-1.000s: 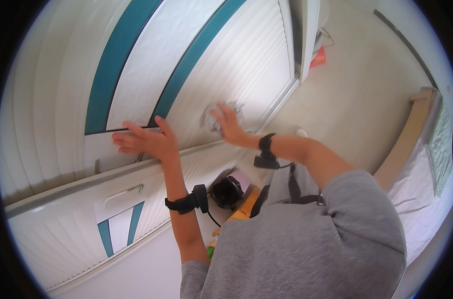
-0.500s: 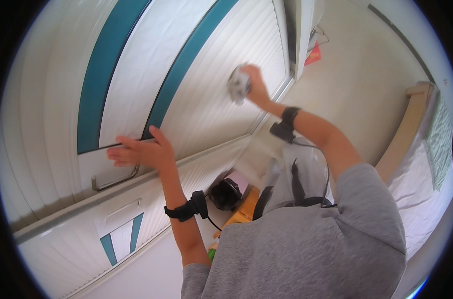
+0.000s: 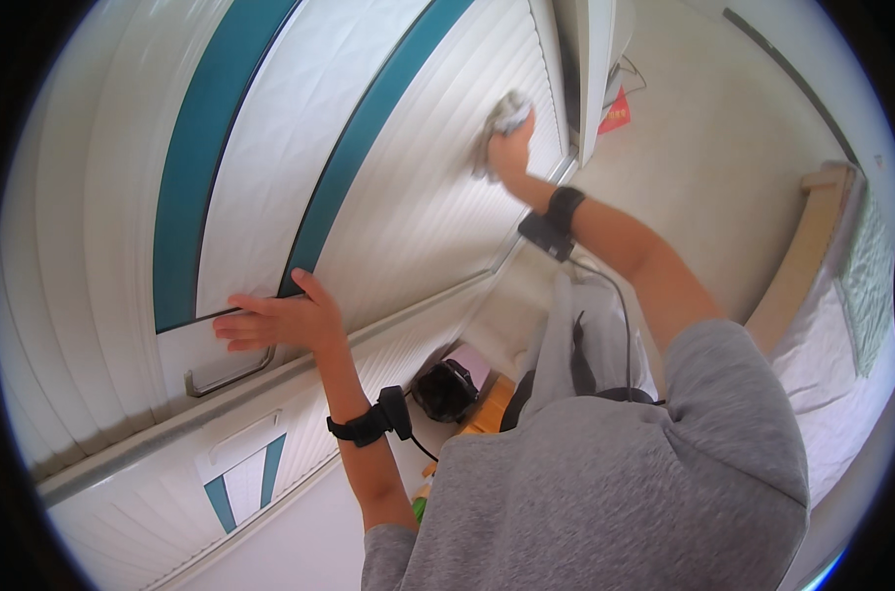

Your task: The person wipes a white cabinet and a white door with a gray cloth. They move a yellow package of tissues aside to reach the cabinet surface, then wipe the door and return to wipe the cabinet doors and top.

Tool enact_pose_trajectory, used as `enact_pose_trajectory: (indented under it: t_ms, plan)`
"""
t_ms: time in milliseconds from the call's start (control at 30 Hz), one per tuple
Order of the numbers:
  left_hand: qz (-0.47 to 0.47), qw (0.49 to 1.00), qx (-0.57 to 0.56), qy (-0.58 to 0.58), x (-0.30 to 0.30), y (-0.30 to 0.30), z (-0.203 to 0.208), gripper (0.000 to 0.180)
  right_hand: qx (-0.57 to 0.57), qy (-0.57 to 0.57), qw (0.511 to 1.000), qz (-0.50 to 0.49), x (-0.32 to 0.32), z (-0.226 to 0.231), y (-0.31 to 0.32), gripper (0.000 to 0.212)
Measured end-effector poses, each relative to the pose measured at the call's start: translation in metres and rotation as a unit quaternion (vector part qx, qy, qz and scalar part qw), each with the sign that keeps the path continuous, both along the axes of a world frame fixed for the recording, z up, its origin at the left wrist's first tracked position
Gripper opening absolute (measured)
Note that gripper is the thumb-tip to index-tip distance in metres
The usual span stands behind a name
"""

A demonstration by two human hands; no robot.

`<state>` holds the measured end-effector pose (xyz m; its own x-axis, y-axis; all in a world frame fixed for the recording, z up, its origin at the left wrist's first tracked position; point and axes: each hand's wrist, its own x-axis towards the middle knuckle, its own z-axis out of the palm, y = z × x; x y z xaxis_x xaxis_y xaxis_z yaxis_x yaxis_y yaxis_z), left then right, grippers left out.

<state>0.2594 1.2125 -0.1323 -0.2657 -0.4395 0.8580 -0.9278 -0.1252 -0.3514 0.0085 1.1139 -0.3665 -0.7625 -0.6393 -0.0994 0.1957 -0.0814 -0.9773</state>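
Note:
My right hand (image 3: pixel 511 156) grips a crumpled grey-white cloth (image 3: pixel 506 108) against the ribbed white part of a large sliding door panel (image 3: pixel 398 212). The cloth is a little blurred, and the fingers are partly hidden behind the back of the hand. Lower on the same panel, my left hand (image 3: pixel 288 320) rests with its fingers stretched out and the thumb apart, holding nothing. It lies just above a metal pull handle (image 3: pixel 229 382), by the lower end of a teal stripe (image 3: pixel 354 158). Each wrist carries a black strap with a small device and a cable.
Below the panel is another white panel with teal stripes (image 3: pixel 245 483). A black plastic-lined bin (image 3: pixel 445 390) stands beside an orange-brown wooden piece (image 3: pixel 489 406). At the right is a wooden bed frame (image 3: pixel 807 246) with light bedding (image 3: pixel 836 384). A red item (image 3: pixel 615 113) shows beyond the panel's edge.
My right hand has moved the cloth up and to the right across the ribbed panel, its wrist turning. My left hand remains at the same place on the panel.

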Motion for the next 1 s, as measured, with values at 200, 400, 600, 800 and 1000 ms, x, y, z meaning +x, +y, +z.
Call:
enact_pose_trajectory:
  t_ms: [200,400,600,800,1000]
  plan:
    - [-0.032,0.999,0.004,-0.001,0.002,-0.002,-0.007,0.080,0.247,-0.337,0.888,0.191,0.156,0.001,0.077,0.062]
    - [-0.028,0.999,-0.010,0.014,0.007,-0.007,-0.007,0.079,0.189,-0.649,0.677,0.291,0.196,0.009,0.099,0.021]
    - [-0.024,0.999,-0.029,-0.005,-0.004,-0.012,-0.015,0.079,0.202,-0.599,0.715,0.299,0.065,-0.061,0.015,0.011]
    - [-0.009,0.998,-0.061,-0.019,-0.002,-0.017,-0.012,0.077,0.104,-0.485,0.840,0.222,-0.103,-0.078,-0.076,0.019]
    - [-0.004,0.998,-0.069,-0.013,0.003,-0.004,0.006,0.077,0.099,-0.345,0.934,0.001,-0.120,0.042,-0.116,0.038]
